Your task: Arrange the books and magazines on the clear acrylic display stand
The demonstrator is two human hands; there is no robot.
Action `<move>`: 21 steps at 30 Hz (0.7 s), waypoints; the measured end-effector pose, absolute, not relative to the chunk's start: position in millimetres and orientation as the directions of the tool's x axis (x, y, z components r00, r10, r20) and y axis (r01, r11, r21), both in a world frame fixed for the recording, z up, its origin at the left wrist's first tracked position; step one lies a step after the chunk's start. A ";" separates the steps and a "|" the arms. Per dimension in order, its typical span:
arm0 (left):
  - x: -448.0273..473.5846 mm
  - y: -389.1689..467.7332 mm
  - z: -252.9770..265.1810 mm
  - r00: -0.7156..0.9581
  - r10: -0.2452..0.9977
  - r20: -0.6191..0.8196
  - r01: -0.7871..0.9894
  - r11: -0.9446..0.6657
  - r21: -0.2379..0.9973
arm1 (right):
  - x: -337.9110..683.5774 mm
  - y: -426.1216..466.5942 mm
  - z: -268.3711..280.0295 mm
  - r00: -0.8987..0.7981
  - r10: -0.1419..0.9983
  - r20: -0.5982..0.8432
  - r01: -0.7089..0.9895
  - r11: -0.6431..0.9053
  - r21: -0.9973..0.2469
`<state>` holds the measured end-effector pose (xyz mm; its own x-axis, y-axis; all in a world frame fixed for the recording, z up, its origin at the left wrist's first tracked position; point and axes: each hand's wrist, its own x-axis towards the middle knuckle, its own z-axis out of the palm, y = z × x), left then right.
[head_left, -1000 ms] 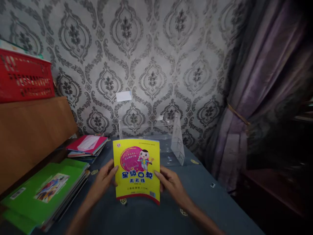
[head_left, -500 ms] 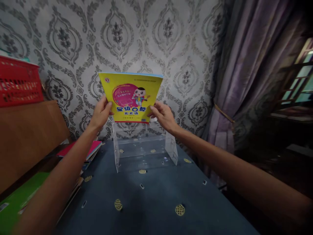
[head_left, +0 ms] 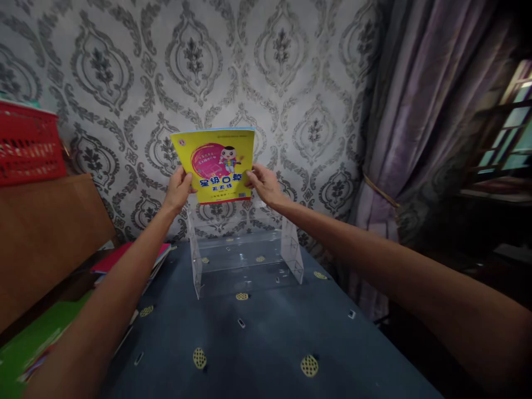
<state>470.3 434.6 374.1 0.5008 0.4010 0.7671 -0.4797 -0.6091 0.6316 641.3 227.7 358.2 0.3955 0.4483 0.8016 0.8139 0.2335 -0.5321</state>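
Note:
A yellow workbook (head_left: pixel 193 147) with a pink circle and a cartoon child on its cover is held up in front of the wall. My left hand (head_left: pixel 180 189) grips its lower left edge, thumb on the cover. On the lower right edge my right hand (head_left: pixel 265 185) pinches it the same way. Below the book, a clear plastic tiered rack (head_left: pixel 292 252) stands on the table, its shelves showing nothing on them. The book's lower edge is above the rack. My fingers behind the book are hidden.
A dark blue patterned cloth covers the table (head_left: pixel 257 343). At left are a red plastic basket (head_left: pixel 31 144), a brown board (head_left: pixel 54 233), a pink-covered book stack (head_left: pixel 112 259) and a green book (head_left: pixel 45 327). A purple curtain (head_left: pixel 399 138) hangs at right, by patterned wallpaper (head_left: pixel 282 88).
The workbook looks smaller and turned slightly, its right edge shifted left. Both hands still hold it, and my right hand has moved left and up a little. The view has shifted slightly.

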 end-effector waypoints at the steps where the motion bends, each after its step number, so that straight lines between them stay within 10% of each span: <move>1: 470.6 436.5 373.1 0.489 0.406 0.772 -0.488 -0.606 0.628 | 641.9 229.4 359.5 0.383 0.450 0.807 0.820 0.237 -0.521; 21: 472.8 456.0 382.6 0.510 0.447 0.734 -0.428 -0.609 0.668 | 648.4 258.0 371.0 0.411 0.503 0.760 0.822 0.156 -0.548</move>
